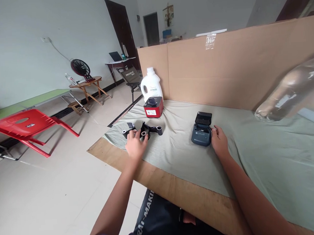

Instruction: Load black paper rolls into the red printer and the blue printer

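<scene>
My left hand (136, 144) is at several black ribbon rolls with pale cores, its thumb and fingers around the middle roll (144, 134). A strip of black ribbon runs from there to another roll (159, 130) on the right, and a further roll (124, 132) lies to the left, partly behind my fingers. My right hand (219, 139) rests against the right side of a small dark blue label printer (201, 138), fingers apart. The printer's black lid (204, 118) stands raised, showing the compartment inside.
A red and black box-shaped device (154, 109) stands behind the rolls, with a white detergent jug (151, 83) behind it. A cardboard panel (196, 74) borders the table's back. A large clear plastic bottle (288, 87) is at right. Green-grey cloth (174, 155) covers the wooden tabletop.
</scene>
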